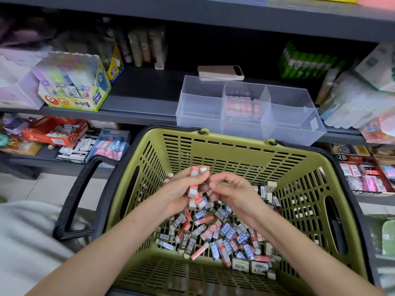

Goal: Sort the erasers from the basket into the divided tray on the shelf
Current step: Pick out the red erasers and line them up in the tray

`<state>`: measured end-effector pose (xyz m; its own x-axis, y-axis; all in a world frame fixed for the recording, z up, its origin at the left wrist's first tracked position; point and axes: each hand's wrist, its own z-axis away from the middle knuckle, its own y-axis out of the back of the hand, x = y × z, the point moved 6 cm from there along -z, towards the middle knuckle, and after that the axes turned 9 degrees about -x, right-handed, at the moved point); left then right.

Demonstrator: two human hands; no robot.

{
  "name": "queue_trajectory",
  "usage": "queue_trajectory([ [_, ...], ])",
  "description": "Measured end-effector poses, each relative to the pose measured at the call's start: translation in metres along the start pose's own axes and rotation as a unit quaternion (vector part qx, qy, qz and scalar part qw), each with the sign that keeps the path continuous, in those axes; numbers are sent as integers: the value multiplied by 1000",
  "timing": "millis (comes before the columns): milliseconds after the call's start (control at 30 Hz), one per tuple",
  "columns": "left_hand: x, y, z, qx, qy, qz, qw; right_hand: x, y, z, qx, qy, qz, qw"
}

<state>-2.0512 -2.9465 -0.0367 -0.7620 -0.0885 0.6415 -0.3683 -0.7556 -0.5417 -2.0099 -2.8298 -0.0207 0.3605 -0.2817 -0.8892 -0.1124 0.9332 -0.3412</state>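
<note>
Roughly early-to-mid, by my read. Using the basket [132, 189] as the landmark: both hands are inside it, above the loose pile.

- Left hand [181, 189]: closed around a bunch of red-and-white erasers [195, 189], several stacked in the fist, ends sticking out top and bottom.
- Right hand [233, 192]: fingers curled, fingertips just beside the left hand's bunch. Looks like it's feeding or squaring a piece into the stack, but I can't tell whether it actually grips anything; the pinch point is hidden.
- Divided tray [299, 116]: on the shelf [139, 101] just behind the basket's far rim. Three compartments. Middle one has a block of red erasers standing in rows. Left and right compartments look empty through the clear walls.
- Pile in the basket [224, 236]: still large. Mixed sleeves: red, blue, black "2B", plus some beige/white ones toward the near right corner. Covers most of the basket floor.

Judgement: one kind partly sorted, the other kinds not started. Most of the work is left. Current step looks like collecting another red handful before a trip to the middle compartment.

Also a phone [220, 72] lies on the shelf, behind the tray, touching or just over its back edge. Not in the way.
</note>
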Motion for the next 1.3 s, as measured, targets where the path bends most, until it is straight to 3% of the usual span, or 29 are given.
queue_trajectory([
  [133,-10,-1,-4,8,25,-1,1000,-2,-12,-3,-28,7,75,997],
  [267,-11,5,-4,53,31,86,994,8,-1,-3,-22,-11,87,996],
  [333,-4,18,-4,90,18,126,988,25,13,-5,-17,-41,185,982],
  [367,1,21,-3,89,11,150,985,37,19,-6,-26,-65,294,953],
  [400,4,23,-3,77,4,173,982,52,25,-7,-43,-83,435,896],
  [467,9,21,-1,52,-5,204,978,81,30,-10,-94,-88,662,739],
  [500,9,20,-1,46,-6,209,977,92,31,-11,-116,-77,720,680],
  [533,9,19,0,45,-6,210,977,102,31,-12,-134,-61,754,640],
  [600,8,18,0,40,1,210,977,117,31,-16,-159,-30,788,594],
  [667,8,17,1,31,10,209,977,121,32,-22,-153,-28,788,596],
  [800,8,18,0,34,24,180,983,119,35,-28,-117,-43,724,678],
  [867,7,20,0,55,39,129,989,119,36,-26,-115,-27,731,672],
  [933,6,24,0,94,44,61,993,124,34,-23,-130,1,766,630],
  [1000,7,28,0,131,35,23,990,127,35,-22,-135,18,779,612],
  [1200,8,31,1,150,29,22,988,122,42,-28,-84,-10,692,717],
  [1300,7,29,3,158,27,1,987,115,45,-26,-76,15,703,707],
])
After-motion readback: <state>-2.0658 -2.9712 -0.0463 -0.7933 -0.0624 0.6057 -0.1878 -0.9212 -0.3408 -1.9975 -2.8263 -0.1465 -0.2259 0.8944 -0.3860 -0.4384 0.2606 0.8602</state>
